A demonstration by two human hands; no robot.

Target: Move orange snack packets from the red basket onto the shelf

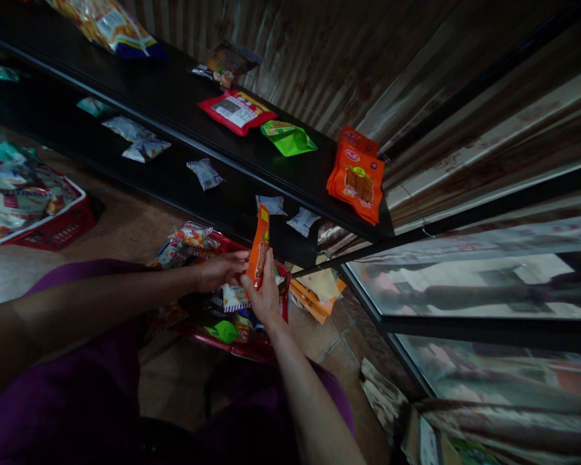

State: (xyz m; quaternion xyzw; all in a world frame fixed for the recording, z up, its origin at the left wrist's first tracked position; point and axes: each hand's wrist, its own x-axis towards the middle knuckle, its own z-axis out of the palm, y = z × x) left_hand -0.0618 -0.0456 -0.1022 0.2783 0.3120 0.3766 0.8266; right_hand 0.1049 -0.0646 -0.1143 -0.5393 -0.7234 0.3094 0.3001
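Observation:
An orange snack packet [259, 248] stands nearly upright between my hands, above a red basket [285, 303] of mixed snack bags. My right hand [265, 294] is closed around its lower right side. The fingers of my left hand [223, 269] are bent against its lower left edge, and their tips are partly hidden. In the basket below lie a white striped packet [235, 297], a bright green packet [225, 331] and several others. A stack of similar orange packets [358, 177] leans at the right end of the upper black shelf [174, 87].
Small pale packets [206, 174] lie along the lower black shelf [169, 184]. On the upper shelf are a red packet [237, 111] and a green packet [288, 137]. Another full basket [62, 223] sits at left. Glass panels [459, 284] in dark frames bound the right side.

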